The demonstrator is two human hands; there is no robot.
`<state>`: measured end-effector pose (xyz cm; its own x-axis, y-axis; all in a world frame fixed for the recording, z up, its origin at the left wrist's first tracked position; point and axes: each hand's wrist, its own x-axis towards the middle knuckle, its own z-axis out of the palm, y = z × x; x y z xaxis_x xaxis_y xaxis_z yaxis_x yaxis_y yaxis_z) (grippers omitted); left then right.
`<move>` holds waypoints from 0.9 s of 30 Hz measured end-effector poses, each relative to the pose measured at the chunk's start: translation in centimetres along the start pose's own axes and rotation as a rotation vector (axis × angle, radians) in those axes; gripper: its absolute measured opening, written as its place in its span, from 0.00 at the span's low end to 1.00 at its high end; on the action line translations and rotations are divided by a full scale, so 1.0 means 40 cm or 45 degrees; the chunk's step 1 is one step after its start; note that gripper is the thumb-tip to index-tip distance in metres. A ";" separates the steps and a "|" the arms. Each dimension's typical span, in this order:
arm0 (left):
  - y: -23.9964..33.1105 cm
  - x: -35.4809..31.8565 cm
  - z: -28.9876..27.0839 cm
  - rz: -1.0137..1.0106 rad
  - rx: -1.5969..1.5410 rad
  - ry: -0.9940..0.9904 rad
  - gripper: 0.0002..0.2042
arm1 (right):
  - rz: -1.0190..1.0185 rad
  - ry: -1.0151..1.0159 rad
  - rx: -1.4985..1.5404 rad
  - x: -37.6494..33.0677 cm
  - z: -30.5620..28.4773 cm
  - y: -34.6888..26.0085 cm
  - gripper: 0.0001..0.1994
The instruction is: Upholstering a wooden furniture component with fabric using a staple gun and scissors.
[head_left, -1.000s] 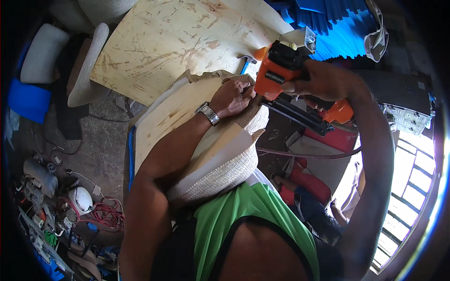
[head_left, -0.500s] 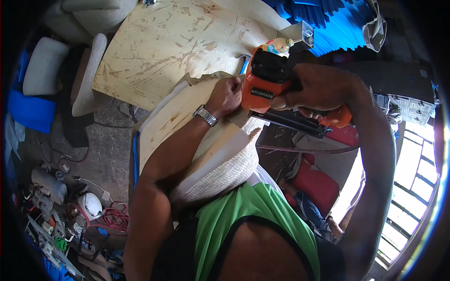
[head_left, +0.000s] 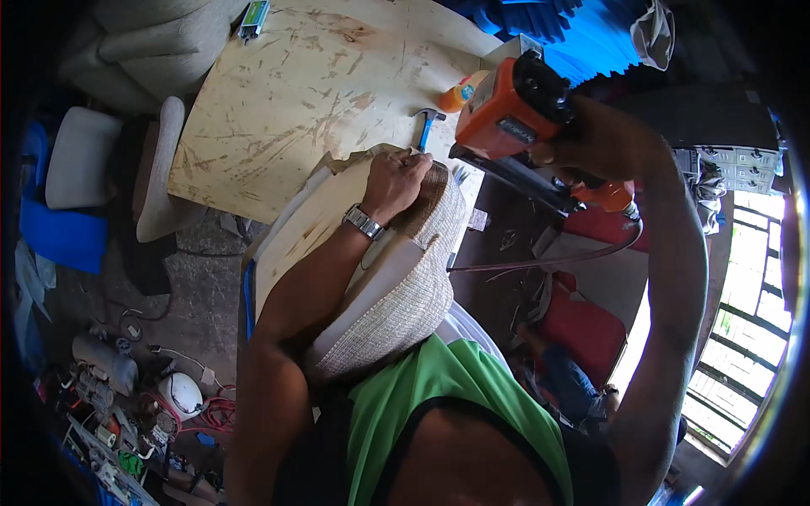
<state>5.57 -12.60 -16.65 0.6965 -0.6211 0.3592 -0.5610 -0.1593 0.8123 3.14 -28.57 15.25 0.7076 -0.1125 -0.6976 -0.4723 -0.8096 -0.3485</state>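
Observation:
A padded seat panel [head_left: 325,219], bare wood facing up, lies against me with woven beige fabric [head_left: 401,291] wrapped over its near side. My left hand [head_left: 396,184] is closed on the fabric's folded edge at the panel's far right corner. My right hand [head_left: 612,139] grips an orange and black pneumatic staple gun [head_left: 498,110], raised to the right of that corner and apart from the panel. Its hose [head_left: 582,255] curves down from the handle. Just beyond the corner lies a blue-handled hammer [head_left: 428,126] on the worktable.
The scratched plywood worktable [head_left: 278,110] carries an orange bottle [head_left: 456,96] and a small green box [head_left: 253,20]. Upholstered pieces [head_left: 84,156] stand at left. A compressor [head_left: 105,361] and red hose lie lower left. Another person's jeans-clad leg [head_left: 572,379] shows lower right, near red cushions [head_left: 582,329].
The staple gun has lifted off the panel's corner and swung up to the right in my right hand. My left hand stays at the fabric edge. The view has shifted, showing the hammer more fully.

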 end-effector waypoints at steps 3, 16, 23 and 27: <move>0.028 0.004 -0.011 -0.227 -0.255 0.044 0.16 | 0.132 -0.077 -0.048 0.045 0.009 0.020 0.21; 0.041 -0.012 -0.060 -0.726 -0.871 0.112 0.18 | 0.187 -0.247 -0.143 0.237 0.008 0.014 0.23; 0.006 -0.019 -0.048 -0.719 -0.614 -0.022 0.17 | 0.322 -0.422 -0.192 0.281 0.026 0.000 0.22; -0.009 -0.023 -0.030 -0.589 -0.595 -0.030 0.17 | 0.186 -0.299 -0.080 0.250 0.014 0.024 0.22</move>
<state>5.66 -11.03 -16.72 0.8065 -0.5858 -0.0805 0.0506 -0.0672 0.9965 9.47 -30.15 7.58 0.4900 -0.1000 -0.8660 -0.5215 -0.8297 -0.1993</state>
